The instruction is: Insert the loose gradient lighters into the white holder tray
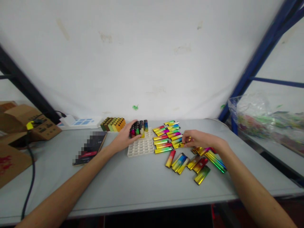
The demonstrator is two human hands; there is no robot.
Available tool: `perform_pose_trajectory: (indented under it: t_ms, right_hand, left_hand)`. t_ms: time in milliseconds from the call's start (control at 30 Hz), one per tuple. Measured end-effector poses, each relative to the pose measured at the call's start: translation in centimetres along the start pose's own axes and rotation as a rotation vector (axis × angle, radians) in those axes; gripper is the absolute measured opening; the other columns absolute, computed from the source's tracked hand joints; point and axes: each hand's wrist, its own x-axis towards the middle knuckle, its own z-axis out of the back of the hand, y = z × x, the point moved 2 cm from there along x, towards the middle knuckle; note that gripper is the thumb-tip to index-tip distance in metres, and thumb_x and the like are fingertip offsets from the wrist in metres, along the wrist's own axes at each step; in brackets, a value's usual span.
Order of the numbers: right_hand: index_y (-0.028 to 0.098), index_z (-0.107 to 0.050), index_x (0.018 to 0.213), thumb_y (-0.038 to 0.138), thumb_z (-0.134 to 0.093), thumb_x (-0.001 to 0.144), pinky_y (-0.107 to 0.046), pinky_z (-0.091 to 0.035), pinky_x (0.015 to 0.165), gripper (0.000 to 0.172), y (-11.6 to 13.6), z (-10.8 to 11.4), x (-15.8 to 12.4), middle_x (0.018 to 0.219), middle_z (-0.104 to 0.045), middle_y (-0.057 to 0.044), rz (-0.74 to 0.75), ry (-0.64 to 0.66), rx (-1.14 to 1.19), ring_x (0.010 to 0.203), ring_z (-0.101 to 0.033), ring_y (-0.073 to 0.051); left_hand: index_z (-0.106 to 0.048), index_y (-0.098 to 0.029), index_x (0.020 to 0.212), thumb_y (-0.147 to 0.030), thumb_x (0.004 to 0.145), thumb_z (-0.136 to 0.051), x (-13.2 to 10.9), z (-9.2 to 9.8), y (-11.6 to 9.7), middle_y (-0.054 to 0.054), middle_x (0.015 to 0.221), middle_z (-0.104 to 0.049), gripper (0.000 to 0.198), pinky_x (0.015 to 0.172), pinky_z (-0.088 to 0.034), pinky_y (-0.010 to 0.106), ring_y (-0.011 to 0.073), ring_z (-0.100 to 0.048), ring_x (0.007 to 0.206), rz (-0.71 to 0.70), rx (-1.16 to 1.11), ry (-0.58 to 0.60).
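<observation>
Btwn the loose lighters & the tray, I've got one hand on each side. My R hand (198, 138) has its fingers curled, tips close together; a bit of gold & red shows at them, but can't tell if a lighter's clamped there or just lying behind. My L hand (124, 136) is round the L side of the standing lighters (139, 128), thumb & fingers apart w/ some of the bunch btwn them; can't tell if they're pressing. That bunch stands, mostly black tops up, in the back part of the white tray (141, 148); rows of holes show nearer me, just below my L thumb.

Left of my R fingertips, shiny lying lighters (163, 145) are in rough columns just beside the tray. Nearer me, below my R hand, are more loose lighters (200, 166) at odd angles, red, blue, green & gold.

Behind my L hand, a bit left, a block of upright lighters (113, 124), yellow/orange/green. Left of my L wrist, a dark flat thing (98, 144), partly pixelated. Farther left, cardboard boxes (35, 122) & a black cable (32, 164). Well off past my R hand, a see-through bag (251, 109).
</observation>
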Motion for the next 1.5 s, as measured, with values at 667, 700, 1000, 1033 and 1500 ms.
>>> perform_pose_trajectory:
  t_ms: [667,700,1000,1033,1500]
  right_hand:
    - [0.02,-0.073,0.112,0.034,-0.061,0.097,-0.035,-0.053,0.087,0.024,1.0,-1.7,2.6,0.109,-0.077,-0.01,0.143,-0.338,-0.09,0.095,-0.072,-0.025]
    - [0.019,-0.074,0.111,0.033,-0.061,0.097,-0.036,-0.053,0.089,0.023,1.1,-2.0,2.9,0.109,-0.077,-0.01,0.162,-0.32,-0.108,0.097,-0.071,-0.025]
    - [0.021,-0.07,0.113,0.036,-0.062,0.098,-0.043,-0.051,0.098,0.023,2.8,-2.7,2.8,0.114,-0.067,-0.011,0.258,-0.281,-0.108,0.108,-0.063,-0.026]
    - [0.021,-0.07,0.112,0.037,-0.062,0.098,-0.043,-0.051,0.099,0.023,3.2,-2.9,2.7,0.115,-0.066,-0.011,0.268,-0.261,-0.106,0.108,-0.063,-0.026]
    - [0.019,-0.07,0.104,0.031,-0.069,0.093,-0.043,-0.05,0.099,0.016,5.9,-5.4,3.6,0.12,-0.062,-0.012,0.376,-0.183,-0.196,0.11,-0.061,-0.027]
  left_hand:
    - [-0.03,-0.017,0.155,-0.055,0.085,-0.07,-0.1,0.2,-0.2,0.017,0.157,-0.044,0.09,0.122,-0.035,0.047,0.0311,-0.046,0.144,0.023,-0.029,0.026]
    - [-0.03,-0.017,0.155,-0.055,0.085,-0.07,-0.1,0.2,-0.2,0.017,0.157,-0.044,0.09,0.122,-0.035,0.047,0.0311,-0.046,0.144,0.022,-0.026,0.026]
    - [-0.028,-0.018,0.156,-0.056,0.085,-0.069,0.0,0.0,-0.1,0.019,0.157,-0.043,0.09,0.121,-0.035,0.05,0.0324,-0.045,0.144,0.011,-0.029,0.033]
    - [-0.028,-0.018,0.156,-0.056,0.085,-0.069,0.0,0.0,-0.1,0.019,0.157,-0.043,0.09,0.121,-0.035,0.05,0.0325,-0.045,0.144,0.01,-0.028,0.033]
    - [-0.029,-0.018,0.155,-0.054,0.086,-0.069,-0.1,-0.3,-0.1,0.018,0.158,-0.042,0.088,0.122,-0.034,0.049,0.0312,-0.044,0.145,0.01,-0.034,0.025]
